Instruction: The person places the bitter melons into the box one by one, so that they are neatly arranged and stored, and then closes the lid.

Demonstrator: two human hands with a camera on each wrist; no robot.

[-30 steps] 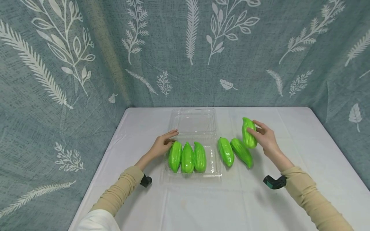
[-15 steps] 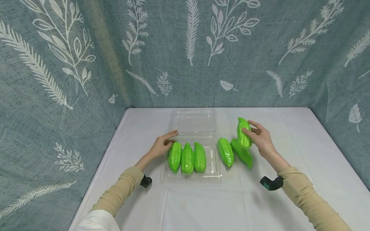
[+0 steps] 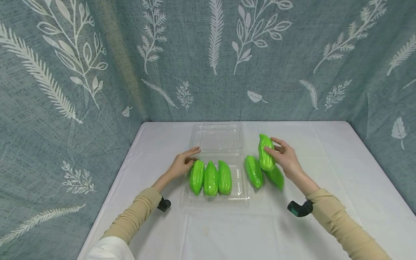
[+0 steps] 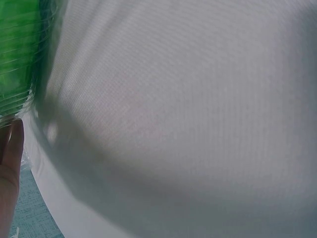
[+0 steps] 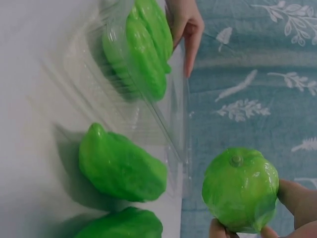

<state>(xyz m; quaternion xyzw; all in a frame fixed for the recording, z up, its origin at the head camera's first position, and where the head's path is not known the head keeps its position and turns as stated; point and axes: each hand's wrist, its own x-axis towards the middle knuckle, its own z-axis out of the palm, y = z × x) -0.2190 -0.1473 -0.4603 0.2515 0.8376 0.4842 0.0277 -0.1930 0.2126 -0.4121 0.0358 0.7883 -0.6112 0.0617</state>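
Note:
My right hand [image 3: 286,159] holds a glossy green pepper [image 3: 266,153] between thumb and fingers, raised over the table. In the right wrist view this pepper [image 5: 240,191] shows its rounded end. Below it, one loose green pepper [image 3: 276,177] is partly hidden; another [image 3: 254,171] lies to its left. Three green peppers [image 3: 211,178] stand side by side in a clear plastic clamshell box [image 3: 239,180]. My left hand [image 3: 182,163] rests at the box's far left corner, fingers extended; in the left wrist view a fingertip [image 4: 17,131] touches the box wall.
The box's lid [image 3: 217,139] lies folded back on the white-covered table [image 3: 227,231]. Inside the box, the right side shows bare plastic beside the peppers. A blue-grey leaf-print curtain [image 3: 201,97] hangs behind and at both sides.
My right hand has moved left with its pepper, from the right of the loose peppers to above them, and now covers part of one. The left hand and box stay put.

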